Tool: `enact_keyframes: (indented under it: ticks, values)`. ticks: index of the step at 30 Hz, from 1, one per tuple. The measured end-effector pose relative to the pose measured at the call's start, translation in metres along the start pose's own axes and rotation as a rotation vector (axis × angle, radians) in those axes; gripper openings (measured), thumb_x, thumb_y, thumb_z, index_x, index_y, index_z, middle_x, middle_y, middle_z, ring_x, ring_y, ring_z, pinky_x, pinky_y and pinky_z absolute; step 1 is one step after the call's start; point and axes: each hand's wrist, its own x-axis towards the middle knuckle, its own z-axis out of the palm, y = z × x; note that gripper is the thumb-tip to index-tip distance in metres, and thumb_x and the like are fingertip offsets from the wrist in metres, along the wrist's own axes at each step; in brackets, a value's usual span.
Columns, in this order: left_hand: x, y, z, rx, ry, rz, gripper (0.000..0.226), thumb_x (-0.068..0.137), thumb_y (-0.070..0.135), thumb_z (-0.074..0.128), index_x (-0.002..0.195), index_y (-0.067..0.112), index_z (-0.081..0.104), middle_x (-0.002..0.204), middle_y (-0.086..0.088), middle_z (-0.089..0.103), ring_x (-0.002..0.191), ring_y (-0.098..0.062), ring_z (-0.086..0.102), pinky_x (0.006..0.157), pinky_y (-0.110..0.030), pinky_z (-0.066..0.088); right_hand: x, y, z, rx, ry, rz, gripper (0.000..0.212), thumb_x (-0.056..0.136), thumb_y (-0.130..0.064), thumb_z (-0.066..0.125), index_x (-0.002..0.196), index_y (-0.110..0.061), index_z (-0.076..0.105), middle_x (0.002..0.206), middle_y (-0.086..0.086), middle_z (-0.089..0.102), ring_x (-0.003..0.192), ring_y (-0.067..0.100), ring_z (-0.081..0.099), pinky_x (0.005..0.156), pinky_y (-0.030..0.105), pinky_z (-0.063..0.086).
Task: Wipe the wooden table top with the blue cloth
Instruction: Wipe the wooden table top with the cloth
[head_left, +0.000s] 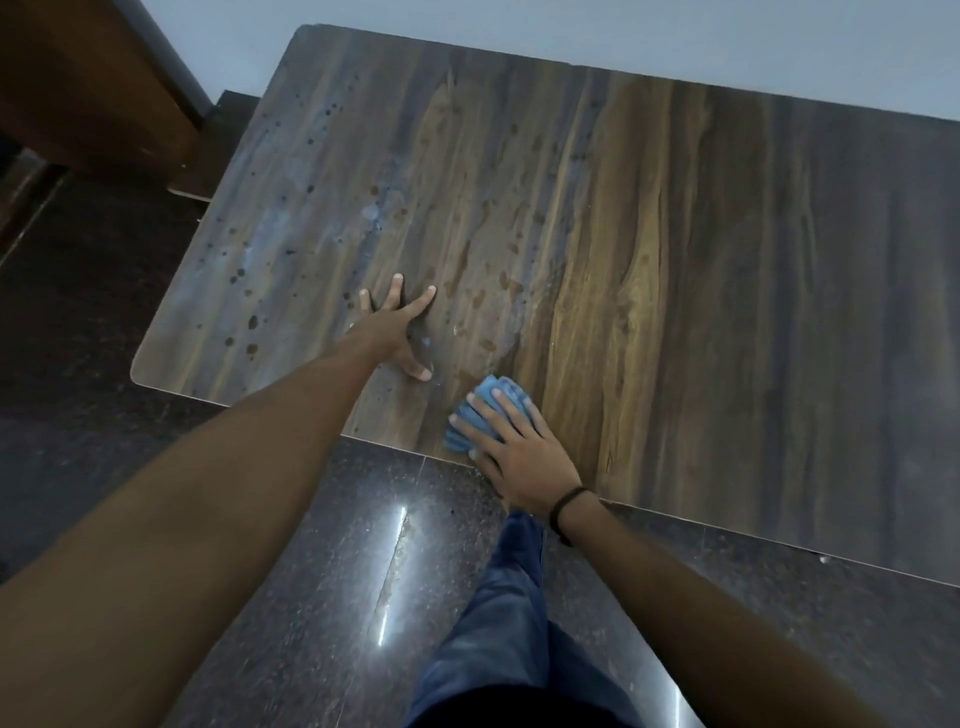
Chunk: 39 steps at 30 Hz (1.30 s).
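This is an indoor room, a home or a plain office; I cannot tell which. A wood-grain wooden table top (675, 260) stands close to a bare pale wall (623, 31), over a polished dark speckled stone floor (322, 545) that mirrors a light. A brown wooden panel (93, 78) stands in the corner.

No writing, label, brand or number is legible on the wooden table top (675, 260) or the blue cloth (483, 410).
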Motion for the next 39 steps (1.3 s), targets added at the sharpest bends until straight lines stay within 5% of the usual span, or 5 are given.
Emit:
enact_keyframes:
  ticks: [14,20,26,32,39]
  values:
    - [-0.004,0.006,-0.006,0.015,-0.018,-0.015,0.140,0.059,0.045,0.093,0.149,0.055,-0.014,0.157,0.008,-0.037,0.142,-0.049,-0.027,0.112,-0.071,0.020,-0.005,0.045,-0.008,-0.047,-0.020,-0.100,0.052,0.107,-0.048,0.026,0.158,-0.043,0.016,0.167,-0.008,0.017,0.155,0.022,0.008,0.123,0.053,0.017]
    - [-0.003,0.007,-0.007,0.025,-0.027,-0.028,0.141,0.059,0.044,0.093,0.148,0.056,-0.016,0.157,0.008,-0.038,0.142,-0.049,-0.028,0.111,-0.072,0.020,0.052,0.043,-0.030,0.084,0.051,0.419,0.055,0.106,-0.047,0.024,0.159,-0.040,0.011,0.168,-0.003,0.010,0.155,0.027,0.001,0.123,0.057,0.012]
    - [-0.007,0.007,-0.006,0.022,-0.007,-0.013,0.140,0.058,0.045,0.093,0.150,0.054,-0.014,0.158,0.008,-0.036,0.143,-0.049,-0.025,0.112,-0.069,0.022,0.002,0.055,-0.019,-0.022,-0.060,-0.061,0.053,0.106,-0.050,0.022,0.158,-0.045,0.010,0.167,-0.008,0.012,0.155,0.021,0.002,0.124,0.053,0.011]
    - [-0.007,0.008,-0.009,0.025,-0.014,-0.019,0.140,0.059,0.044,0.093,0.149,0.055,-0.014,0.158,0.008,-0.036,0.143,-0.048,-0.026,0.112,-0.070,0.023,0.073,0.063,-0.043,0.100,0.006,0.393,0.055,0.106,-0.048,0.024,0.159,-0.041,0.011,0.168,-0.003,0.009,0.155,0.027,0.001,0.123,0.057,0.008]
    - [-0.008,0.008,-0.010,0.032,-0.027,-0.027,0.140,0.059,0.045,0.092,0.149,0.055,-0.015,0.157,0.008,-0.038,0.143,-0.049,-0.026,0.113,-0.067,0.022,-0.013,0.028,-0.007,-0.060,0.031,-0.135,0.050,0.107,-0.045,0.030,0.157,-0.043,0.022,0.166,-0.008,0.021,0.154,0.021,0.013,0.123,0.050,0.017]
